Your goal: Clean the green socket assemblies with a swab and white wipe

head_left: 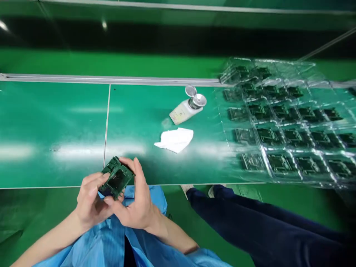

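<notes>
A green circuit board (118, 180) with dark parts on it is held tilted between both hands, just over the front edge of the table. My left hand (90, 198) grips its left side, the thumb and fingers closed on the edge. Around the right side curls my right hand (139, 202), with fingertips at the upper edge and the thumb at the lower one. The undersides of the fingers are partly hidden by the board. Beyond the hands, a white cloth or wipe (176, 139) lies crumpled on the table.
Behind the wipe stands a white dispenser bottle (183, 112), its round metal lid (191, 91) raised. On the right, a clear plastic tray (264, 157) holds several green boards in compartments. A metal rail (116, 79) runs along the table's back. Another person's dark-trousered legs (250, 218) are at the front right.
</notes>
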{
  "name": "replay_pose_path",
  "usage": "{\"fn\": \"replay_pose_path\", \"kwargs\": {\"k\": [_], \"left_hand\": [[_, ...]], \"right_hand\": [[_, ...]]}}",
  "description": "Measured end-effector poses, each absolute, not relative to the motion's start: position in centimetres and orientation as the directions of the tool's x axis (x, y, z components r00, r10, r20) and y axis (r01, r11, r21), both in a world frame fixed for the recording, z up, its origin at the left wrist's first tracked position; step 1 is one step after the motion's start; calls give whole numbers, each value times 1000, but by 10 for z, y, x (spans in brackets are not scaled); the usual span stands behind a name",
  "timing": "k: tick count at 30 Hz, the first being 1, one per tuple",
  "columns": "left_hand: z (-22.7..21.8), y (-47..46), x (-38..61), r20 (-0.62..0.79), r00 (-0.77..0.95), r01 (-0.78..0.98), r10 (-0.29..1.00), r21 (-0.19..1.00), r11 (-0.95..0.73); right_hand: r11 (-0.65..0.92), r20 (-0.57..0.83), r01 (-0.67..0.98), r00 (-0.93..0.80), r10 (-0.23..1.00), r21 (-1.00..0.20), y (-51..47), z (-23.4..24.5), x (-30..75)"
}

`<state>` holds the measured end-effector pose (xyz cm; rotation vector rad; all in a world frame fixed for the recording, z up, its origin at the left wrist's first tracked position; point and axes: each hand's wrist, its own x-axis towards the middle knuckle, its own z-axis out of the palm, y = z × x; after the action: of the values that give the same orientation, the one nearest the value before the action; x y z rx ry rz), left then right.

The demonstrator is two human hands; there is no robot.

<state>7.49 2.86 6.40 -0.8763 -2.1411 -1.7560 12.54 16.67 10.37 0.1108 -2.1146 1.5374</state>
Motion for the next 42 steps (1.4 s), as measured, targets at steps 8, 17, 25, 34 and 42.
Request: {"fn": "replay_pose_path", "kwargs": {"k": [8,17,25,34,42], "left_hand": [[83,29,102,566,-744,644,355,749,155],[94,25,105,186,-896,232,404,970,68],[95,30,52,57,-692,18,720,998,-61],[87,56,26,114,-636,31,764,992,-122],[82,71,33,91,-599,-42,795,989,-145]], "right_hand": [[415,467,-343,-849,247,-843,166,100,149],[398,379,-272,-899,218,-876,188,99,154],[381,347,-270,-926,148,-884,200,99,136],[450,289,-149,-921,260,-880,215,91,131],[522,337,-126,-882,331,-843,225,97,145]]}}
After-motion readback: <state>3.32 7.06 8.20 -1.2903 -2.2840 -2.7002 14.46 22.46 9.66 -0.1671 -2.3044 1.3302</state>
